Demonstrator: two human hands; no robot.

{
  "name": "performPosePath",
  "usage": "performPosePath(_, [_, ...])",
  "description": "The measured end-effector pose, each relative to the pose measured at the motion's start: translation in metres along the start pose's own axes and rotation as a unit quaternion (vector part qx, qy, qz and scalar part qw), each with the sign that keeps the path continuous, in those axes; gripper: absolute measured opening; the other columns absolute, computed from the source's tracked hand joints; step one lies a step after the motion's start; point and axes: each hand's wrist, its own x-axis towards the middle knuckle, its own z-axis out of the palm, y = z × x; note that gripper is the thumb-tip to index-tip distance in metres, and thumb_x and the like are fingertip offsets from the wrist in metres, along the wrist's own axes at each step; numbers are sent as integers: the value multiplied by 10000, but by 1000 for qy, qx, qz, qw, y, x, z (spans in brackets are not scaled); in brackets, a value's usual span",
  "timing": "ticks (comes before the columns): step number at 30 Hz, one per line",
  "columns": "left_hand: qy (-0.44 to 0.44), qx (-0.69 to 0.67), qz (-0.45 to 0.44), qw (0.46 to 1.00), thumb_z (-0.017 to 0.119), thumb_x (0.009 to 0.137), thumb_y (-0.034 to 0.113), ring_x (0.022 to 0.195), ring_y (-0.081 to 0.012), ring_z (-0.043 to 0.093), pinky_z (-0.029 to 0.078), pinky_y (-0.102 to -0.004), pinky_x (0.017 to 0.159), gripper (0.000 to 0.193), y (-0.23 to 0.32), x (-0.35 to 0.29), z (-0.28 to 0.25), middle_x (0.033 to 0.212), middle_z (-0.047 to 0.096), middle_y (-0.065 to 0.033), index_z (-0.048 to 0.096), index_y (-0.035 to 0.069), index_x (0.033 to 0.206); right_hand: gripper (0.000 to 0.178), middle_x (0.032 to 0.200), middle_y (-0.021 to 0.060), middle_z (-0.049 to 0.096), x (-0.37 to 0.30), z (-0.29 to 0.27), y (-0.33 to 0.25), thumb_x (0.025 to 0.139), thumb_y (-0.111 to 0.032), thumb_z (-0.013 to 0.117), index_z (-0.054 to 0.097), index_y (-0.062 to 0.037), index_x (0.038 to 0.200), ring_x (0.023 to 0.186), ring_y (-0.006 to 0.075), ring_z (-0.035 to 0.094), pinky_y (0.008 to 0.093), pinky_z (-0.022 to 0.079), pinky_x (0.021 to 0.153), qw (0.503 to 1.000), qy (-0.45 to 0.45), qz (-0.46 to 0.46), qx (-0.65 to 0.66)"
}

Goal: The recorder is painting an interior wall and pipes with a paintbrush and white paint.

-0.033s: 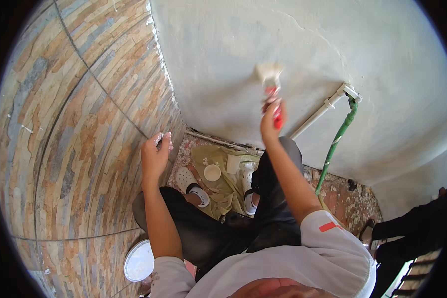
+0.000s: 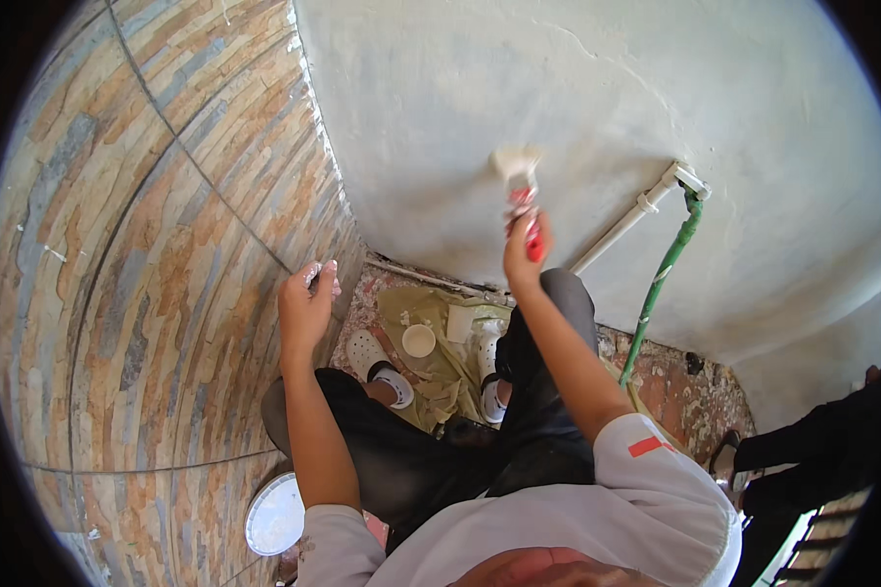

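Note:
My right hand (image 2: 527,258) is closed round the red handle of a paintbrush (image 2: 522,196). The wide pale bristles point up and lie at the grey-white wall (image 2: 431,78) in front of me, a little blurred. My left hand (image 2: 305,305) is raised near the stone-patterned tile wall (image 2: 181,264), its fingers curled and smeared with white. Whether something sits between those fingers is not clear.
A white cup (image 2: 419,340) stands on a crumpled greenish sheet (image 2: 431,386) between my feet. A white pipe (image 2: 617,233) and a green hose (image 2: 666,274) run along the right. A white lid-like disc (image 2: 275,516) lies lower left. Another person's dark-clothed legs (image 2: 812,440) are at right.
My right hand and the paintbrush have shifted slightly down and to the left along the wall. My left hand stays where it was.

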Motion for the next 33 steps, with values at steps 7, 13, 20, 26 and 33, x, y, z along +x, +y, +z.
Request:
performPosePath(7, [-3, -10, -16, 1000, 596, 975, 249, 589, -110, 569, 453, -277, 588, 358, -7, -6, -4, 630, 617, -61, 609, -31, 753, 300, 753, 36, 619, 12, 14, -63, 1054, -250, 432, 574, -24, 916, 665, 109, 560, 262, 459, 641, 998, -14, 50, 40])
performPosePath(13, [-12, -25, -7, 1000, 597, 979, 264, 593, -114, 573, 457, -277, 596, 369, -7, 2, -4, 632, 612, -58, 610, -34, 761, 271, 846, 83, 658, 95, 26, -176, 1042, -225, 442, 577, -12, 942, 702, 134, 581, 285, 476, 671, 981, 69, -149, 107])
performPosePath(20, [-14, -8, 2, 1000, 603, 979, 282, 601, -112, 586, 466, -272, 600, 384, 0, -3, -3, 643, 621, -62, 610, -33, 760, 207, 793, 26, 638, -11, 0, 6, 1002, -160, 491, 615, -6, 941, 667, 66, 529, 218, 394, 613, 994, 102, -23, -38])
performPosePath(26, [-38, -37, 12, 999, 596, 984, 284, 593, -109, 576, 469, -275, 594, 390, -7, 4, 13, 636, 612, -54, 611, -31, 756, 175, 804, 64, 637, -53, 0, 57, 954, -159, 537, 614, -3, 945, 744, 111, 578, 269, 453, 676, 984, 136, 113, -35])
performPosePath(33, [-44, -21, 5, 999, 590, 988, 239, 617, -97, 554, 461, -264, 614, 351, 8, -4, -7, 649, 597, -42, 595, -30, 762, 227, 857, 59, 688, 57, 23, -140, 1020, -134, 432, 612, -20, 939, 749, 71, 518, 237, 411, 695, 978, 61, -199, -9])
